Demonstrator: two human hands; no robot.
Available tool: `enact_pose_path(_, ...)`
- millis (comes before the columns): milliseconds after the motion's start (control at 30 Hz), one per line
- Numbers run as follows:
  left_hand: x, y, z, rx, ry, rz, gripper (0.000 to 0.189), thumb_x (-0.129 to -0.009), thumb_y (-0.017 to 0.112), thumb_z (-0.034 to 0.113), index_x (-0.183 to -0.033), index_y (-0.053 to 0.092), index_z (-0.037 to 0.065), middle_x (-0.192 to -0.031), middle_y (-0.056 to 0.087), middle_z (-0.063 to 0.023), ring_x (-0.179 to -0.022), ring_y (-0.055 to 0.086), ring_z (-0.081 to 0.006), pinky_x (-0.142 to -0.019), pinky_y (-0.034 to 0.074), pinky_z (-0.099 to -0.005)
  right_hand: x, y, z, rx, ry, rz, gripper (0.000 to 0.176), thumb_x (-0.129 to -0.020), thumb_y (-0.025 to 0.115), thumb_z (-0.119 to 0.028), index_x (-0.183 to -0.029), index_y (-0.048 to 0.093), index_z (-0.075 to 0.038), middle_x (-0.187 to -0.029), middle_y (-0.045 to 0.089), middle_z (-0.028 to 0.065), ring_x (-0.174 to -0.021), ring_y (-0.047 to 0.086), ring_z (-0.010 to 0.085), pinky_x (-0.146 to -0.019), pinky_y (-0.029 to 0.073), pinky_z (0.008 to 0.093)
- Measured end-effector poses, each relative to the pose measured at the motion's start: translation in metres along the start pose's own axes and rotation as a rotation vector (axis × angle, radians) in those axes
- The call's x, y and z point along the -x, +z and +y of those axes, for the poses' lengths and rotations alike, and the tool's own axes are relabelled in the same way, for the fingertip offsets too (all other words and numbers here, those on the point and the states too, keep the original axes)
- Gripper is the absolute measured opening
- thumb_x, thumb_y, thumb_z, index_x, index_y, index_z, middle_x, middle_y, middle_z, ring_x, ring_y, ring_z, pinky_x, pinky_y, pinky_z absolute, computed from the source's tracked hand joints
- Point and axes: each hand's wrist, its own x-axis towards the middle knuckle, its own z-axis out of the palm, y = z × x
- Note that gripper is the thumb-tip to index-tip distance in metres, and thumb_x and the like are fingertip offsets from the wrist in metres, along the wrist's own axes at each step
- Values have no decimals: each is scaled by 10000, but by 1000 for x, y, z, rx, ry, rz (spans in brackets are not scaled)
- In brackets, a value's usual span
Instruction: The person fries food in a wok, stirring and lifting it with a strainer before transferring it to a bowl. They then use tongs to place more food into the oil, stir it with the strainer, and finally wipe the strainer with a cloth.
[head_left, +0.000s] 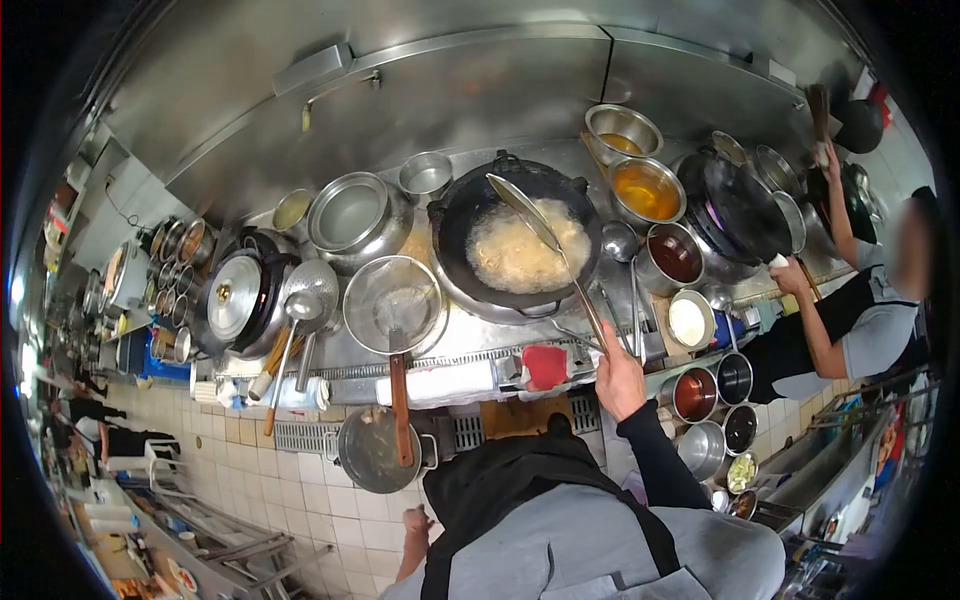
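The right hand (622, 380) has its fingers closed around the handle of a long-handled wok utensil (523, 210); the utensil's round head, seen nearly edge-on, is over the black wok (453, 225), where pale pieces sit in frothing oil (500, 262); the left hand (418, 520) hangs low beside the black apron (500, 490), its fingers partly curled, and I cannot tell whether they hold anything; left of the wok lies a wire strainer (370, 312), its wooden handle reaching out over a two-handled steel pot (360, 455); right of the wok stand a bowl of amber liquid (648, 195) and a pot of dark red sauce (675, 255), with a ladle (619, 240) beside them; farther right, a co-worker grips another wok (745, 205).
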Motion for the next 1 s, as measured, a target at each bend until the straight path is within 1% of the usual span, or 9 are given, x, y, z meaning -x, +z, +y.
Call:
enact_pose_path(100, -14, -23, 53, 688, -395, 120, 231, -940, 620, 174, -1038, 548, -22, -771, 522, -115, -672, 567, -263, -677, 603, -468, -21, 23, 32, 111, 66, -90, 640, -902, 558, -53, -1521, 400, -45, -842, 657, 311, -783, 631, 502, -714, 493, 563)
enact_pose_path(200, -31, -28, 71, 688, -327, 143, 272, -935, 615, 158, -1108, 534, -35, -769, 516, -98, -676, 563, -242, -677, 601, -475, -51, 42, 56, -15, 24, -6, 678, -919, 555, -72, -1567, 362, -122, -823, 659, 307, -770, 633, 498, -696, 482, 567)
enact_pose_path(400, -14, -8, 67, 751, -379, 126, 263, -941, 627, 179, -1108, 573, -17, -778, 523, -90, -684, 564, -240, -677, 586, -501, -39, -6, 1, -145, 22, 19, 691, -919, 557, -72, -1578, 362, -142, -843, 659, 312, -810, 644, 493, -736, 492, 558)
enact_pose_path(500, 8, 11, 43, 650, -474, 42, 233, -933, 629, 208, -1062, 611, 15, -756, 533, -88, -677, 573, -253, -672, 577, -523, -61, 60, 56, -157, -60, 20, 671, -934, 543, -101, -1579, 371, -170, -880, 662, 317, -845, 647, 491, -759, 491, 554)
enact_pose_path(600, 14, 29, 0, -69, -29, -128, 274, -895, 639, 265, -1063, 647, 48, -780, 590, -115, -719, 618, -285, -687, 578, -515, -87, 101, 88, -210, -152, 103, 670, -949, 536, -123, -1588, 357, -215, -920, 664, 328, -857, 641, 497, -747, 487, 551)
enact_pose_path(667, 20, 37, -19, -473, 234, -157, 303, -871, 646, 303, -1064, 671, 70, -796, 628, -132, -747, 649, -307, -697, 578, -510, -82, 84, 61, -218, -80, 71, 687, -953, 547, -113, -1598, 336, -223, -932, 674, 318, -865, 649, 488, -748, 495, 533)
enact_pose_path(867, 9, 73, -49, -533, 277, -118, 397, -796, 667, 416, -1067, 743, 137, -844, 743, -184, -831, 739, -372, -727, 580, -495, -67, 81, 47, -364, 27, -62, 672, -951, 556, -77, -1585, 360, -178, -1095, 675, 321, -990, 659, 473, -836, 525, 462)
enact_pose_path(900, 26, 52, -34, -561, 455, -81, 362, -801, 668, 358, -1072, 730, 126, -841, 740, -182, -808, 737, -357, -713, 582, -465, -68, 80, 59, -432, -6, -57, 655, -951, 552, -78, -1576, 375, -162, -1125, 669, 324, -1009, 656, 472, -851, 525, 459)
enact_pose_path(1000, 22, 46, -8, -602, 383, -87, 237, -872, 650, 249, -1041, 707, 93, -759, 708, -164, -696, 699, -334, -642, 580, -438, -67, 46, 52, -327, -69, 56, 588, -953, 532, -91, -1532, 428, -83, -1071, 666, 341, -974, 661, 481, -850, 524, 486)
